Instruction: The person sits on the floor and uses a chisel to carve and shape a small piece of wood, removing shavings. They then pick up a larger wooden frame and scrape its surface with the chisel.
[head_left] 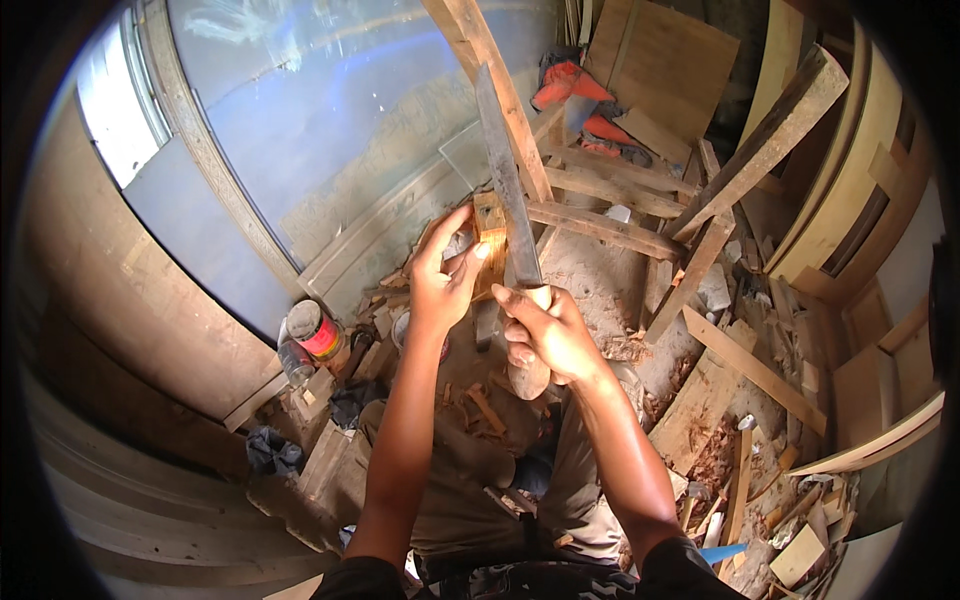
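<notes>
Place: woodworking workshop | signs: timber frame (600,228), wood offcuts (798,555), leaning board (672,70)

Right hand (548,335) grips a blade (513,190), perhaps touching wood (490,226).

The right hand (550,332) covers much of the tool's handle (531,380), while the left hand (445,275) hides part of the wood block (489,220). From here I can't tell whether blade and block touch. The left wrist blocks most of a round container (401,329). One plank (518,115) runs out of sight up top.
</notes>
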